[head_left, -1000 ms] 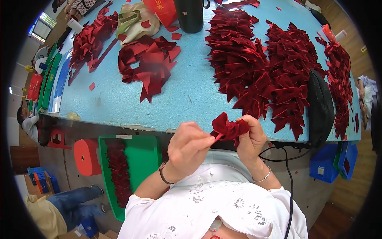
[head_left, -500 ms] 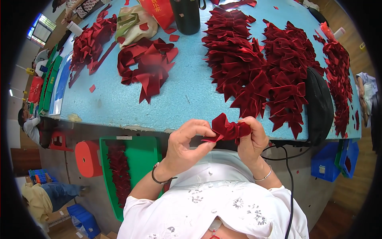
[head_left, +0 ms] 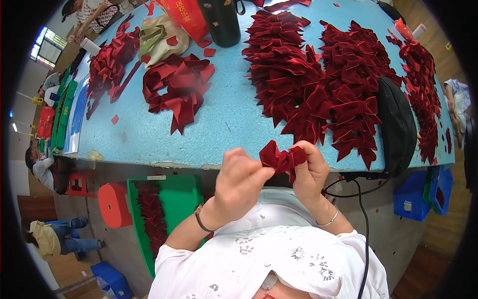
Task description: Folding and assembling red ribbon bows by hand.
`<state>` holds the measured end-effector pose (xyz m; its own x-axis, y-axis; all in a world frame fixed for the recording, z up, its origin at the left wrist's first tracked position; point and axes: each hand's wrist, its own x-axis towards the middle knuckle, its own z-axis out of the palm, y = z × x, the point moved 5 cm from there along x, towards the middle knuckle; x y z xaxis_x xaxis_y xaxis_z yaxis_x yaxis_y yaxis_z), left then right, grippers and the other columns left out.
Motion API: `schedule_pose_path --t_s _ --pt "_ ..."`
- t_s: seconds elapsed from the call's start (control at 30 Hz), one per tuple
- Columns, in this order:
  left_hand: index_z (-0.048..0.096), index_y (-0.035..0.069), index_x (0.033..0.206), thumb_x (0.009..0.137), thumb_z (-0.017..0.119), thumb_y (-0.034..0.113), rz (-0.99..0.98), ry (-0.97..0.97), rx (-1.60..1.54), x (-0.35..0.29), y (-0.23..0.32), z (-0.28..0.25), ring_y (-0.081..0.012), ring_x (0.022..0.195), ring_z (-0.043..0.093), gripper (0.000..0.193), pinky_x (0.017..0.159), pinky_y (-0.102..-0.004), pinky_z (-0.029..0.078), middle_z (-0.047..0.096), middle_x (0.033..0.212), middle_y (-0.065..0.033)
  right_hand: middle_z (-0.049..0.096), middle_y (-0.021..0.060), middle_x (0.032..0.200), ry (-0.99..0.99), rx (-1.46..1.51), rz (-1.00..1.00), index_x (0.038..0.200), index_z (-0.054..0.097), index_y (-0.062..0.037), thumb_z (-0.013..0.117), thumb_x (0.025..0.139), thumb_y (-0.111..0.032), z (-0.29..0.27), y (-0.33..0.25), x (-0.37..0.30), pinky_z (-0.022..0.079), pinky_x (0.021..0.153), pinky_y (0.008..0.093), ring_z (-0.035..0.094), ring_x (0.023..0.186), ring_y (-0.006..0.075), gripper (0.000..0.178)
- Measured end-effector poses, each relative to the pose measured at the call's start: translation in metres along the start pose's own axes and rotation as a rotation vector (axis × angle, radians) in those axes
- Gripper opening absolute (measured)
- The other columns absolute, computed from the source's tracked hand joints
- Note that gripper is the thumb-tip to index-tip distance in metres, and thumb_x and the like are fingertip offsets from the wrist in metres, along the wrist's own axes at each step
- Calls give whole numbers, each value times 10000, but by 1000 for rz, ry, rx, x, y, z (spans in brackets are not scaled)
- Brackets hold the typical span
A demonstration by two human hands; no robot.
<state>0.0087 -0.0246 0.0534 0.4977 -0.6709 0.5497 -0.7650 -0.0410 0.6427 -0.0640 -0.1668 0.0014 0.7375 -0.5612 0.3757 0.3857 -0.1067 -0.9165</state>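
A dark red velvet bow [head_left: 281, 160] is held up in front of my chest, just off the table's near edge. My right hand [head_left: 310, 174] pinches its right end between thumb and fingers. My left hand [head_left: 240, 180] is curled at the bow's lower left side, thumb and finger pressed together on the fabric; motion blurs its fingers somewhat. Beyond my hands, overlapping rows of finished-looking red bows [head_left: 286, 65] cover the table's middle, with another heap of bows [head_left: 353, 84] to the right. Loose red ribbon pieces [head_left: 186, 89] lie in a tangle to the left.
The blue table [head_left: 224, 127] carries a dark tumbler [head_left: 220, 22], a cream cloth bag [head_left: 162, 37] and a black bag [head_left: 397, 124] at the right edge. Below left stand a green tray [head_left: 181, 192] holding bows and a red stool [head_left: 114, 205]. A black cable [head_left: 366, 214] hangs right.
My left hand has turned and its fingers have curled in at the bow's left side. The bow and my right hand have shifted slightly left. A person at the far left has moved.
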Motion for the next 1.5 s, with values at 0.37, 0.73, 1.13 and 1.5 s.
schedule_pose_path --t_s 0.37,0.73,1.13,1.5 --pt "623 -3 939 634 683 -76 349 -44 82 -7 9 5 -180 748 537 320 706 -340 455 573 898 -78 542 -4 802 62 480 333 1082 529 -18 526 940 -211 7 20 -4 315 424 186 432 552 30 239" --pt "550 -64 1091 758 612 -144 -491 57 -677 -8 -33 8 -148 944 586 348 850 -271 478 607 1027 -108 532 -8 790 -4 400 256 1072 534 -8 540 930 -231 9 17 0 335 427 177 445 553 30 264" --pt "602 28 1080 723 630 -115 -377 67 -384 -1 -31 6 -141 818 629 386 698 -259 515 646 908 -85 577 -8 836 -54 261 249 1078 551 -9 551 923 -234 13 22 -7 368 466 166 469 597 26 273" --pt "621 -26 1057 839 584 -32 -335 94 -399 -1 -34 5 -108 844 599 221 753 -233 492 640 943 -56 566 -8 783 13 150 123 1028 560 10 537 934 -187 13 12 -4 361 492 163 448 597 17 220"
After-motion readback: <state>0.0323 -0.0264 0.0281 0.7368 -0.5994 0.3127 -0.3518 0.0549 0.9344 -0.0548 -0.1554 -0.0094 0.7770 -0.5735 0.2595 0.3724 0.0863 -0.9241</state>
